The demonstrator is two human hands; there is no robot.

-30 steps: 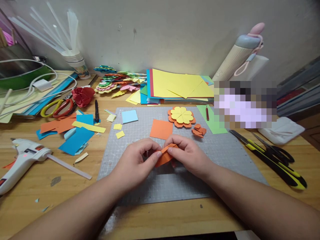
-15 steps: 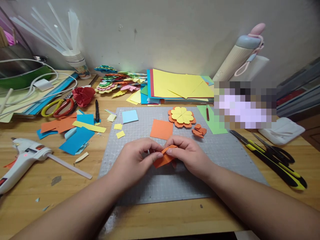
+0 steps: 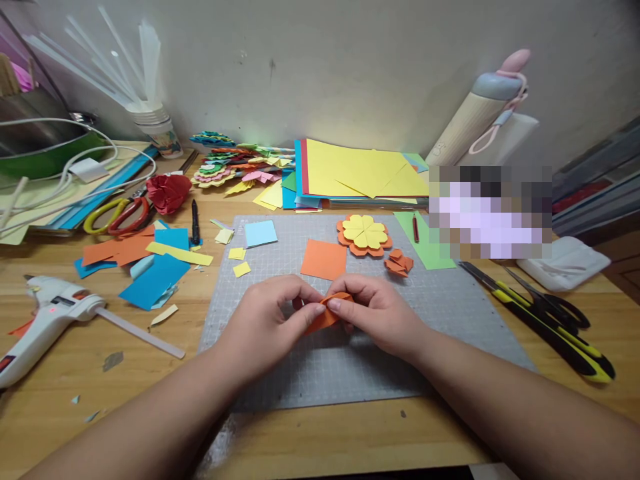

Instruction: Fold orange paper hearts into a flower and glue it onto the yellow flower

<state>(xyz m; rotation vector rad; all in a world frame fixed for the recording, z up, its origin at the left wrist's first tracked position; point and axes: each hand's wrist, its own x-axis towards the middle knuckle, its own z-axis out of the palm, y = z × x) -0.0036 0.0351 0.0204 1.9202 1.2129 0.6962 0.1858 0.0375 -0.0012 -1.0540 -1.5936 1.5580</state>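
Note:
A small piece of orange paper [image 3: 324, 321], partly folded, is pinched between both hands above the grey cutting mat [image 3: 280, 380]. My left hand [image 3: 277, 317] grips its left edge with thumb and fingers. On the other side, my right hand [image 3: 377, 310] presses its thumb on the upper fold, fingers curled behind. Just beyond the hands lies an orange paper square [image 3: 324, 259]. A yellow-and-orange paper flower [image 3: 365, 235] rests farther back, with folded orange pieces [image 3: 399, 263] beside it. The underside of the held paper is hidden.
A hot glue gun [image 3: 60, 310], paper scraps [image 3: 155, 280] and scissors [image 3: 120, 210] lie at left. To the right are a utility knife [image 3: 545, 327] and black scissors [image 3: 555, 303]. A yellow paper stack [image 3: 360, 167] and paper flowers [image 3: 225, 163] stand along the wall.
The orange paper has been tilted and folded over further, so less of its face shows. Both hands keep nearly the same place and still grip it.

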